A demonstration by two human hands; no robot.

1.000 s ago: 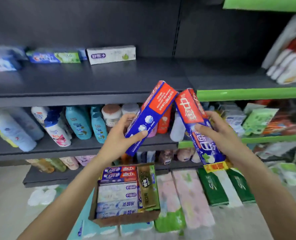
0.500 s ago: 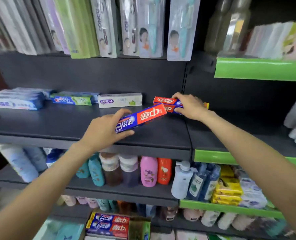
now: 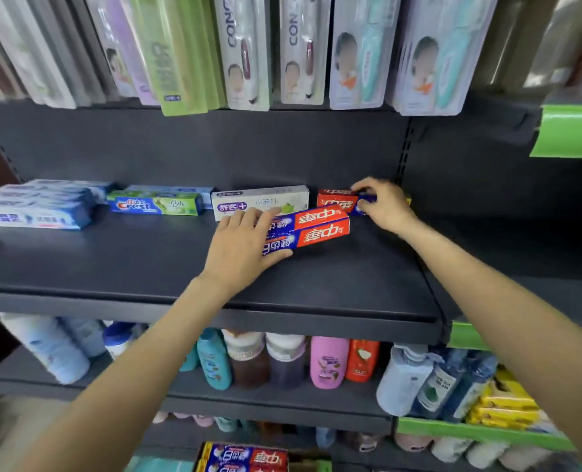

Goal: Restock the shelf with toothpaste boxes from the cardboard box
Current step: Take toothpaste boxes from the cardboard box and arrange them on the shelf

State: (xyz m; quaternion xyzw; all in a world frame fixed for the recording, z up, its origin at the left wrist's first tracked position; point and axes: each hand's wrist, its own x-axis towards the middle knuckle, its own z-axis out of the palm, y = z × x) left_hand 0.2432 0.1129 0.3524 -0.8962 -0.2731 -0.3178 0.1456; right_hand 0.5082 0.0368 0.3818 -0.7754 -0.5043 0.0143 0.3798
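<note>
- Dark shelf (image 3: 146, 267) runs across mid-frame; both arms reach onto it from 6 o'clock.
- L hand (image 3: 240, 248) grips the near end of a red-blue toothpaste box (image 3: 311, 231) — thumb under at the front edge, fingers laid over the top. Box lies flat on the shelf, angled, its red end pointing toward 2 o'clock.
- R hand (image 3: 383, 202) at 1 o'clock from the L hand, fingers curled round the blue end of a second red-blue box (image 3: 337, 199), which sits at the back of the shelf near the rear panel, long side facing out.
- The two boxes are close, front one's red end just below the back one; can't tell if they touch.
- At 9 o'clock from the back box: white toothpaste box (image 3: 260, 202), next a green-blue Crest box (image 3: 155, 204), then a stack of light-blue boxes (image 3: 37, 207) at the far left — all along the rear of the same shelf.
- At 12 o'clock, toothbrush packs (image 3: 303, 49) hang in a row above the shelf.
- Shelf below, at 6 o'clock: bottles, incl. a pink bottle (image 3: 328, 362), an orange bottle (image 3: 363, 361) and a teal one (image 3: 214, 361).
- Bottom edge of frame, 6 o'clock: cardboard box (image 3: 199, 458) partly in view w/ more red-blue toothpaste boxes (image 3: 248, 458) inside.
- Green shelf edge (image 3: 568, 131) at 2–3 o'clock.
</note>
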